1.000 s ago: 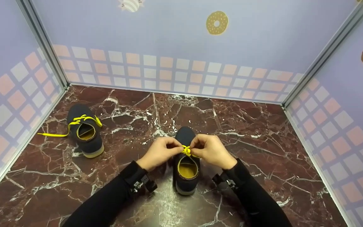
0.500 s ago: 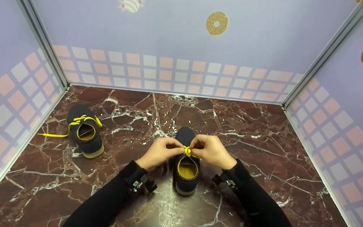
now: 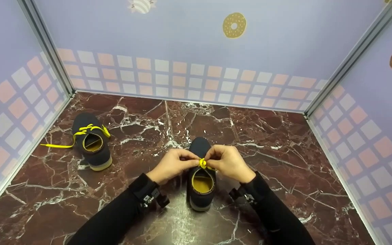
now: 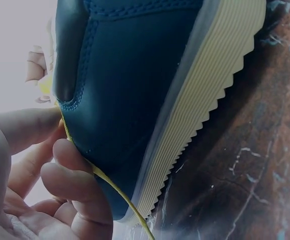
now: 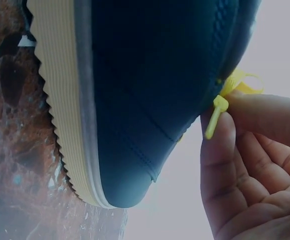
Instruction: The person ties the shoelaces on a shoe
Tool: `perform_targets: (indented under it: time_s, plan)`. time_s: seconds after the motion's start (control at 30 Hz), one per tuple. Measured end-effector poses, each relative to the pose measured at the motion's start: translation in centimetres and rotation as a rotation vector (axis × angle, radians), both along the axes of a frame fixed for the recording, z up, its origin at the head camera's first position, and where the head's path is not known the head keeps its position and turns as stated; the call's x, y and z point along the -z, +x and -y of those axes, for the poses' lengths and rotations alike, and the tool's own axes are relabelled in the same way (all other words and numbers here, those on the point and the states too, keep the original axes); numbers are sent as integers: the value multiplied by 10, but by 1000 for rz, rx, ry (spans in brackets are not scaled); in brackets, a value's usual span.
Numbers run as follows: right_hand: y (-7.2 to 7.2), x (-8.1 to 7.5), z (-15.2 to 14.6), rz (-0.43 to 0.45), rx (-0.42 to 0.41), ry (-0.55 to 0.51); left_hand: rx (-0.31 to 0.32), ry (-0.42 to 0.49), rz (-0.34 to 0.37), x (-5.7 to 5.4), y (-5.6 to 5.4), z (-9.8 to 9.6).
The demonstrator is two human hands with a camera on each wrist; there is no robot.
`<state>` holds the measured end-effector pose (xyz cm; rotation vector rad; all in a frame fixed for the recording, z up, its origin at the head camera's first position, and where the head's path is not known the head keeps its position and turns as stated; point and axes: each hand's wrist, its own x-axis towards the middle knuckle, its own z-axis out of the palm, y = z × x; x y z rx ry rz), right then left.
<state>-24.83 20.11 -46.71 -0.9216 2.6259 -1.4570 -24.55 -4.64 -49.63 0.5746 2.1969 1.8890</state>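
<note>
A dark low shoe with a pale ridged sole (image 3: 201, 201) stands in the middle of the floor, toe away from me. Its yellow shoelace (image 3: 202, 163) is bunched in a small knot with loops over the front of the opening. On the knot's left, my left hand (image 3: 172, 165) pinches the lace between thumb and index finger; in the left wrist view a thin lace end (image 4: 119, 189) trails down past those fingers. From the other side my right hand (image 3: 231, 164) pinches the lace too, and a short tipped end (image 5: 214, 120) sticks out beside the thumb.
Another dark shoe (image 3: 95, 158) stands at the left, its yellow lace (image 3: 58, 146) undone and stretched out over the marbled floor (image 3: 141, 119). Patterned panels (image 3: 196, 44) rise at the back, left and right.
The yellow knot has drawn smaller and shifted slightly right. My left fingertips have moved a little to the right with it; my right hand stays almost still. Both shoes stay put.
</note>
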Motion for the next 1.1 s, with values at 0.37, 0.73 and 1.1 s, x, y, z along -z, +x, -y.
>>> perform_targets:
  time_s: [0.37, 0.73, 1.1]
  plan:
    - [-1, -4, -6, 66, -48, 13, -11, 16, 38, 1, 2, -3]
    - [0, -9, -12, 51, -105, 70, -4, 14, -1, 3, 1, -2]
    - [-2, -5, -10, 7, -87, 63, -16, 14, 22, 2, 1, -2]
